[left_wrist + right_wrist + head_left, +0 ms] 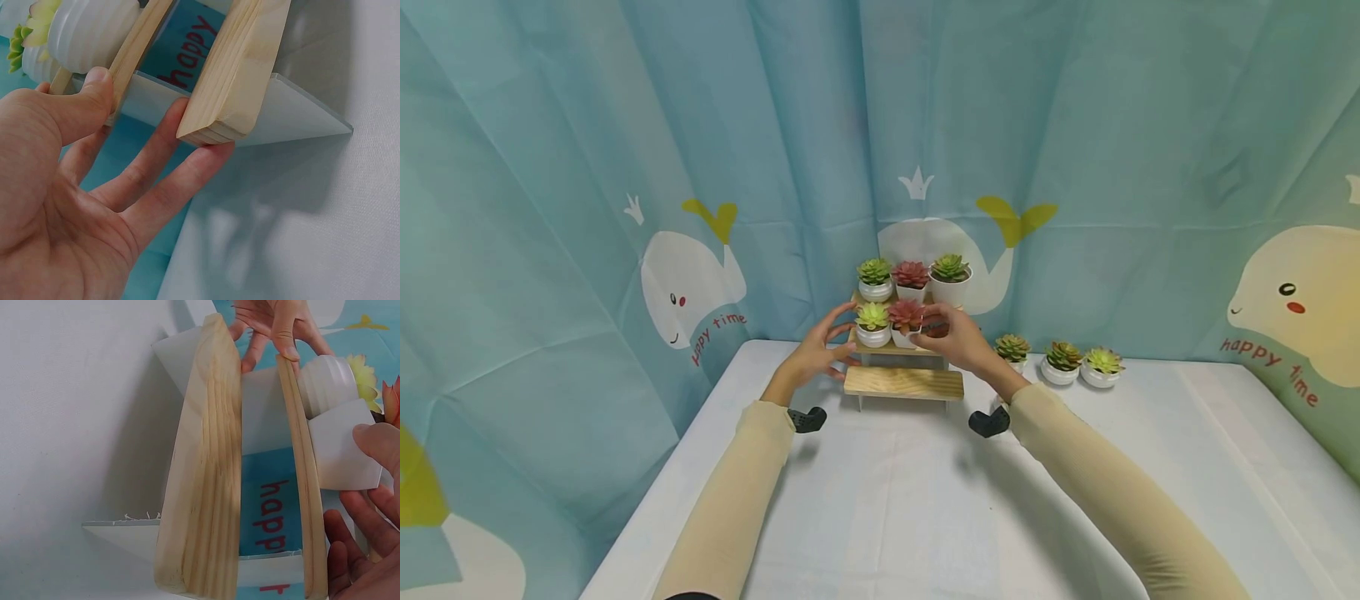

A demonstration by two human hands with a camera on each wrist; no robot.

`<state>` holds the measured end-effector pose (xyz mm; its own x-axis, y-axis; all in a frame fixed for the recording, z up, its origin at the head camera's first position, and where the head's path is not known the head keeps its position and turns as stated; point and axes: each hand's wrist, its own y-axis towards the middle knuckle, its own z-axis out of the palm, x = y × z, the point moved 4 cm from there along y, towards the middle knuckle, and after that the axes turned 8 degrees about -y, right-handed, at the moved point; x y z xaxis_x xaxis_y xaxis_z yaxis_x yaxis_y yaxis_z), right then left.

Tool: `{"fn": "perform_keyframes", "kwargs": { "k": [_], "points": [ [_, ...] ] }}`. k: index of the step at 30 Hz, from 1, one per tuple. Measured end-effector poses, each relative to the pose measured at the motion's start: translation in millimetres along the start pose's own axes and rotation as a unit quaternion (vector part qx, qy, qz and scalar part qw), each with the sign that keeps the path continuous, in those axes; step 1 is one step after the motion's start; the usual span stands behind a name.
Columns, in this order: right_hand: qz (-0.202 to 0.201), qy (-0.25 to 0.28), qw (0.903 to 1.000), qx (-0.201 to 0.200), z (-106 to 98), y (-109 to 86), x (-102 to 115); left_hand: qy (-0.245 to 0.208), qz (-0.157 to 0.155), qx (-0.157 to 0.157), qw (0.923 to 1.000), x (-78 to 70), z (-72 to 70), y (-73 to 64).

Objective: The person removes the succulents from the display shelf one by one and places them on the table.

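Note:
A three-tier wooden stand with white side supports stands against the curtain. My right hand grips the white pot of a red succulent on the middle tier, thumb on the pot's front. My left hand is at the stand's left side with fingers spread. In the left wrist view its thumb rests at the end of the middle board, and two fingertips touch the end of the bottom board. A yellow-green succulent in a round white pot sits left of the red one.
On the top tier stand a green succulent, a red one and a larger green one. Three more potted succulents stand on the white table to the right. A blue curtain with whales hangs behind.

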<state>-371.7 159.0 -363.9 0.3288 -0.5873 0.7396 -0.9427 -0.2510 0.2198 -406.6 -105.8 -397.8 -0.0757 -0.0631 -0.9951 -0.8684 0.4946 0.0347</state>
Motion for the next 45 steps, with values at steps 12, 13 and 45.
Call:
{"fn": "perform_keyframes", "kwargs": {
  "k": [12,13,45],
  "points": [
    [-0.017,-0.026,0.9995,0.007,-1,0.9,1,-0.005,-0.005,0.003,1.0,3.9,-0.3,0.6],
    [-0.019,-0.027,0.9994,0.009,-1,0.6,1,-0.005,-0.006,0.003,1.0,3.8,0.0,0.1],
    [-0.055,-0.05,0.9972,0.014,-38,-22.4,7,-0.002,-0.008,-0.002,1.0,-0.5,0.7,-1.4]
  ]
}}
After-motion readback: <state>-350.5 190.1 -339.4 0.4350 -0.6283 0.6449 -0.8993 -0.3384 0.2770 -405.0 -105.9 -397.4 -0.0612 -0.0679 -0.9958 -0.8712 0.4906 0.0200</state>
